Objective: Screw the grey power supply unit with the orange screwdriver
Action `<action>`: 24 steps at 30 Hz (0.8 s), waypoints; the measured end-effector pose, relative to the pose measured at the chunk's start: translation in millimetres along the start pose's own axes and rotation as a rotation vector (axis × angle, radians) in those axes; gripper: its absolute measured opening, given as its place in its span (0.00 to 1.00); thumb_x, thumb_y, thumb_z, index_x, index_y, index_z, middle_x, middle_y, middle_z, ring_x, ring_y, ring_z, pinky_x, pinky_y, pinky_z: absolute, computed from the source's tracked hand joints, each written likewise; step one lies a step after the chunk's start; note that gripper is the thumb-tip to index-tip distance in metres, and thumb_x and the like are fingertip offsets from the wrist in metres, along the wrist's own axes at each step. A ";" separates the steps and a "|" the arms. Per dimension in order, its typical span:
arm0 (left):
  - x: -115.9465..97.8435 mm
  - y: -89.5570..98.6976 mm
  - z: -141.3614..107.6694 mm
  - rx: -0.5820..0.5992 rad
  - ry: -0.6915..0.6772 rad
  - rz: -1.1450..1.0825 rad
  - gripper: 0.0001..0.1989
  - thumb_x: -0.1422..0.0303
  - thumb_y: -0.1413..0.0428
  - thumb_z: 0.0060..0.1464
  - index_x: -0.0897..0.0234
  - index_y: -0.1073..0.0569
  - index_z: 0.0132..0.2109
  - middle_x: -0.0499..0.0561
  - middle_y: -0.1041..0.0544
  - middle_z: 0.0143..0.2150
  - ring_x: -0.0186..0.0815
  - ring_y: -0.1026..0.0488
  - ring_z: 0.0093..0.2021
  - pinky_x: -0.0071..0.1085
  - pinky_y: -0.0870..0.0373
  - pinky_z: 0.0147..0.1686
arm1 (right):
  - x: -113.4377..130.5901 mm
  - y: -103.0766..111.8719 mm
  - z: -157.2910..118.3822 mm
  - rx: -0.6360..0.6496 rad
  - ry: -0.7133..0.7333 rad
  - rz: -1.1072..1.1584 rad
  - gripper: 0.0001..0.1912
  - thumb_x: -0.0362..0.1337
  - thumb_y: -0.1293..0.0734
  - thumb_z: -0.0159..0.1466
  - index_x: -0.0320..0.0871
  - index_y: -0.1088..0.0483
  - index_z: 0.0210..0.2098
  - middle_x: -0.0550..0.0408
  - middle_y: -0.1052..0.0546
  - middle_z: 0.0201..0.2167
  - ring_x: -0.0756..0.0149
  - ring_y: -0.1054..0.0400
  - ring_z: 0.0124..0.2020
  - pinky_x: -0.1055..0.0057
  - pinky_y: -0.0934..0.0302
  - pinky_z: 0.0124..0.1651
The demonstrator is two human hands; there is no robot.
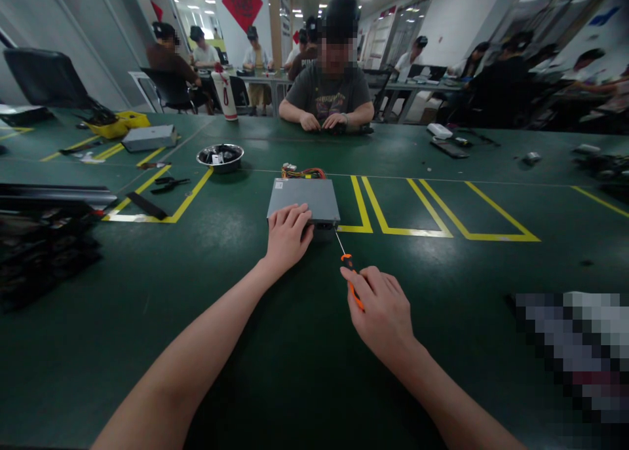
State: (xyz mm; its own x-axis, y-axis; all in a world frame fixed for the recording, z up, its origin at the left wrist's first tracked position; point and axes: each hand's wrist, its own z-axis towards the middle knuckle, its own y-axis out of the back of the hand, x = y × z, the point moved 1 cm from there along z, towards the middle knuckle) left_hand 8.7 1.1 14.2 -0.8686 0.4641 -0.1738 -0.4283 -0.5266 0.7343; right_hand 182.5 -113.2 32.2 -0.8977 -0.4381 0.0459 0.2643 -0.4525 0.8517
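Observation:
A grey metal computer power supply (307, 198) lies flat on the green table, with a bundle of coloured cables (304, 172) at its far side. My left hand (289, 234) rests on its near left part, fingers stretched over the top face. In my right hand (381, 306) is a screwdriver (348, 261) with an orange and black handle, the fingers wrapped round it. Its thin shaft points away from me, and the tip meets the near right corner of the power supply, beside a dark socket. Whether a screw sits under the tip is too small to tell.
Yellow tape rectangles (407, 232) mark the green table (472, 273). A metal bowl (221, 165) of dark parts, pliers (170, 183) and a second grey metal box (150, 137) stand left. Dark stacked parts (44, 247) lie at far left. Across the table sits a person (327, 86).

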 end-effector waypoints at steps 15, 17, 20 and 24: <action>0.4 1.8 0.5 0.013 -0.002 -0.005 0.12 0.67 0.51 0.56 0.58 0.33 0.48 0.50 0.30 0.53 0.42 0.39 0.54 0.42 0.44 0.51 | -0.6 -1.1 -0.8 0.013 -0.100 0.087 0.14 0.36 0.43 0.64 0.35 0.37 0.47 0.52 0.28 0.30 0.70 0.34 0.28 0.71 0.41 0.35; 0.4 1.4 0.3 0.018 0.002 -0.007 0.12 0.67 0.51 0.56 0.58 0.33 0.48 0.50 0.31 0.54 0.42 0.39 0.55 0.42 0.44 0.51 | -0.2 -1.5 -1.4 0.010 -0.047 0.048 0.14 0.32 0.42 0.62 0.36 0.36 0.47 0.50 0.29 0.32 0.68 0.35 0.31 0.69 0.42 0.36; 0.0 0.8 0.0 0.013 0.002 -0.006 0.12 0.67 0.51 0.56 0.58 0.33 0.48 0.50 0.31 0.54 0.42 0.39 0.55 0.42 0.44 0.51 | -0.2 -3.7 -1.9 0.048 -0.015 0.033 0.15 0.28 0.42 0.60 0.39 0.34 0.46 0.50 0.32 0.33 0.67 0.37 0.33 0.69 0.42 0.35; -0.1 0.6 -0.1 0.009 -0.001 -0.005 0.12 0.67 0.51 0.56 0.58 0.34 0.48 0.50 0.31 0.53 0.42 0.39 0.55 0.42 0.45 0.51 | -1.0 -6.5 -0.6 0.081 -0.026 0.085 0.16 0.41 0.40 0.62 0.39 0.34 0.46 0.51 0.32 0.32 0.66 0.37 0.32 0.68 0.42 0.35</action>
State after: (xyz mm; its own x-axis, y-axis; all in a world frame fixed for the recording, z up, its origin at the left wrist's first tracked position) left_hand 8.5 0.6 14.6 -0.8662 0.4672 -0.1773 -0.4306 -0.5179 0.7391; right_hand 181.9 -110.3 26.3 -0.8824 -0.4514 0.1324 0.3117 -0.3501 0.8833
